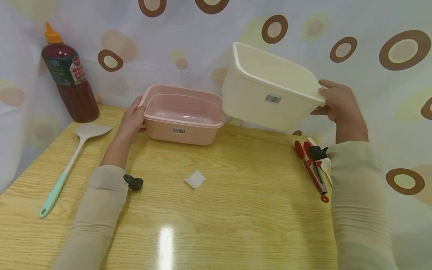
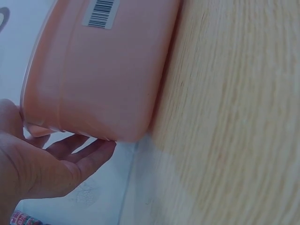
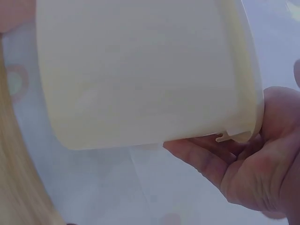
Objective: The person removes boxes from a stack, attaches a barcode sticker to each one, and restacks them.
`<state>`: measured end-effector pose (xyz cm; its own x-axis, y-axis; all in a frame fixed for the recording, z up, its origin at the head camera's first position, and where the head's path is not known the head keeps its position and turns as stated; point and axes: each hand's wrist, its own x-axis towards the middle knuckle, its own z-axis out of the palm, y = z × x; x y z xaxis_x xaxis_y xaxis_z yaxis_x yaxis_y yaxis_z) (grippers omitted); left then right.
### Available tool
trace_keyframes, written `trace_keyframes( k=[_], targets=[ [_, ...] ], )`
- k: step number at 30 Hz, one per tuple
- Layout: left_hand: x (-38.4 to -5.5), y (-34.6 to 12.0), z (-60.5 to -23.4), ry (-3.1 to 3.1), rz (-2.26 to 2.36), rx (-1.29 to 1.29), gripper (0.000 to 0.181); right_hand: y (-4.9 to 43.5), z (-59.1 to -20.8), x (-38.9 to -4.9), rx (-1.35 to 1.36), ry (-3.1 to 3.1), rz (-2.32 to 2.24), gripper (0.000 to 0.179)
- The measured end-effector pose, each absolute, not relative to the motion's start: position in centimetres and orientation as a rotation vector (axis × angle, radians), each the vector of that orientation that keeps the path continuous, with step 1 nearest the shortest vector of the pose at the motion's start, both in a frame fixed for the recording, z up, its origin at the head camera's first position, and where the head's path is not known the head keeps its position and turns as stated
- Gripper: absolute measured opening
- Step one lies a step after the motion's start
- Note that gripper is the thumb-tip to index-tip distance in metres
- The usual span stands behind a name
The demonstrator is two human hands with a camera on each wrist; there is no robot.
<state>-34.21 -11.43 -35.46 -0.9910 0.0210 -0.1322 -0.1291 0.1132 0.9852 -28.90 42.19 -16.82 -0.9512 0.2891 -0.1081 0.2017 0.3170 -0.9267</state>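
Observation:
A pink plastic bin with a barcode sticker stands on the table against the patterned backdrop. My left hand grips its left end, thumb at the rim and fingers below it; the left wrist view shows those fingers against the end wall. My right hand holds a cream-white plastic bin by its right end, up off the table and tilted, right of the pink one. In the right wrist view the fingers of that hand curl under the rim of the white bin.
A sauce bottle with an orange cap stands at the back left. Before it lies a spatula with a mint handle. A small white paper piece lies mid-table. Red-tipped tongs and a white fork lie at the right edge.

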Motion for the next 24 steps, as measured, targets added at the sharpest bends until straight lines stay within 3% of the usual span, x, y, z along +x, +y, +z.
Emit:
trace_keyframes(
  k=[24],
  targets=[
    [-34.4,-12.0,-35.3,2.235,1.972,-0.069,0.063,27.1,-16.2,-31.9,-0.326,-2.469,1.677,0.057]
  ],
)
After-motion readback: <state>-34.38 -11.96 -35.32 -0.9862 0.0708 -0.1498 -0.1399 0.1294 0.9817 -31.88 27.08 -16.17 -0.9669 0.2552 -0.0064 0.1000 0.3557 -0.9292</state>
